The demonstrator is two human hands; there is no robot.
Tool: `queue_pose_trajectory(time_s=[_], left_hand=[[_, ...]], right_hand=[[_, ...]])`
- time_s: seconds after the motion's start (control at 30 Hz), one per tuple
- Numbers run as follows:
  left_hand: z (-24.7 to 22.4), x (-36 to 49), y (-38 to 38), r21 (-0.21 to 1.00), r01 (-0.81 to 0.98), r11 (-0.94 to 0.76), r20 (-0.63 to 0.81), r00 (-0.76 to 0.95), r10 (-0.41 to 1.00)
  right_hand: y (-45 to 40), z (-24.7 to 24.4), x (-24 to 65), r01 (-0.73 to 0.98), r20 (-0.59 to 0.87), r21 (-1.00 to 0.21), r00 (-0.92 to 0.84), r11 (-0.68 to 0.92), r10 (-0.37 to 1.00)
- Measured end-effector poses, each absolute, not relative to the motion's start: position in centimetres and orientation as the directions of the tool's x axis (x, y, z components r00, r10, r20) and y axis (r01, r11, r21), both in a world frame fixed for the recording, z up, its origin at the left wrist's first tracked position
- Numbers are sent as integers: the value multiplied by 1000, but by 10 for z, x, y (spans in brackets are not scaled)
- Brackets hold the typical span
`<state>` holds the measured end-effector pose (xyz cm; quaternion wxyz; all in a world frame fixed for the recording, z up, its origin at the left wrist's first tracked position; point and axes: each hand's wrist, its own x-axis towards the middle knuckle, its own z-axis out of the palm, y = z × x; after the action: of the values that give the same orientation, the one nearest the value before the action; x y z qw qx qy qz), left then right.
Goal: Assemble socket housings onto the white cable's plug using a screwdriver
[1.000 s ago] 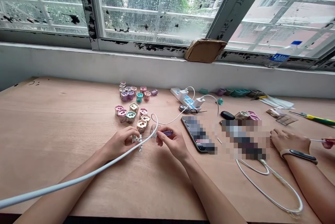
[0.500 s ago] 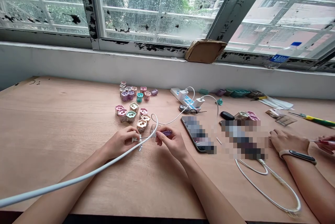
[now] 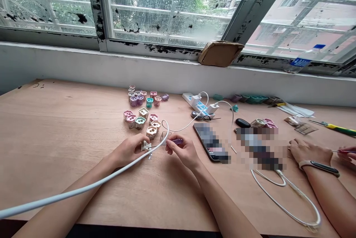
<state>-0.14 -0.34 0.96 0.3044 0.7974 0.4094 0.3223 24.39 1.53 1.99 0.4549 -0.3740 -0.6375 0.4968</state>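
My left hand (image 3: 132,149) is closed on a small whitish plastic part (image 3: 145,145), pinched between thumb and fingers; it looks like a pencil sharpener insert. In my right hand (image 3: 180,149) is a screwdriver (image 3: 177,141) with a purple see-through handle, its thin shaft pointing left at the part. The white cable in front hides some of the gap between the hands. A tiny pale piece (image 3: 150,155) shows just below the part. Behind my right fingertips stands a clear little container (image 3: 164,136). Several two-hole pencil sharpeners (image 3: 139,122) in pink, green and cream are grouped beyond my left hand.
A white cable (image 3: 111,177) crosses in front of my left arm. Right of my right hand lies a phone (image 3: 211,143), with a power strip (image 3: 198,105) behind it. A co-worker's hand (image 3: 308,151) and a second phone (image 3: 257,149) are farther right.
My left hand has turned slightly, and more of the white part now shows. My right hand keeps the screwdriver in nearly the same place. The whole view has shifted a little.
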Motion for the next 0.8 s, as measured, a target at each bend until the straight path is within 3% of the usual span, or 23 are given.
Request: queue_pose_trajectory(time_s=[0.57, 0.8], left_hand=[[11, 0, -4, 752, 475, -457, 237, 451, 860], [16, 0, -4, 711, 533, -460, 201, 473, 858]], right_hand=[[15, 19, 245, 82, 226, -960, -334, 267, 915], [12, 26, 247, 316, 355, -810, -406, 493, 842]])
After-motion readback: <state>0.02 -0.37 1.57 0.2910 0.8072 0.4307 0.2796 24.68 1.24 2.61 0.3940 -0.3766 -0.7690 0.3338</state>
